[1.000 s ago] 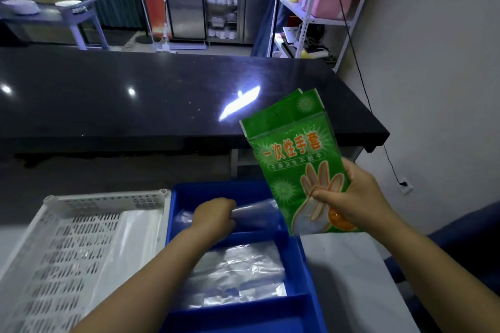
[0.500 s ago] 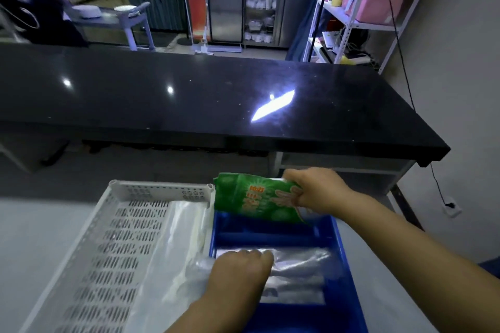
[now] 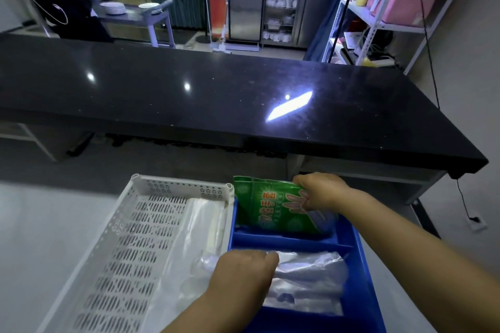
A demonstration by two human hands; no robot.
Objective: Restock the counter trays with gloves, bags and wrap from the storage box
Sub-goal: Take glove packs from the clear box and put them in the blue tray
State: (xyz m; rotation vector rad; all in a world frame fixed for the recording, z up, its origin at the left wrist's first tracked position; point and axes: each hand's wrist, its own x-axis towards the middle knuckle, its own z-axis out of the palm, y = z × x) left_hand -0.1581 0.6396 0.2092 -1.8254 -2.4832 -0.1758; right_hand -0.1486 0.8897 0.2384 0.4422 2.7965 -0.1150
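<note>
— Two hands busy: right hand (image 3: pixel 322 192), fingers pinched on the flat green printed glove packet (image 3: pixel 270 205); left hand (image 3: pixel 243 273), fingers curled round crumpled clear plastic bags (image 3: pixel 311 276).
— Where exactly?
— Packet tilted over the far compartment of the blue divided plastic tray (image 3: pixel 361 251); bags in the near one.
— Best way down?
— Lower flat, tuck the left edge under the rim, then release. Glossy, slightly puffed, printed with a hand.

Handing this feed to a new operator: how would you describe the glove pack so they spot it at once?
Below the long black counter sits a blue divided tray, beside a white perforated tray. The glove pack is in its far compartment, held by the right hand. It alone is bright green and printed; the near compartment's bags are clear.
</note>
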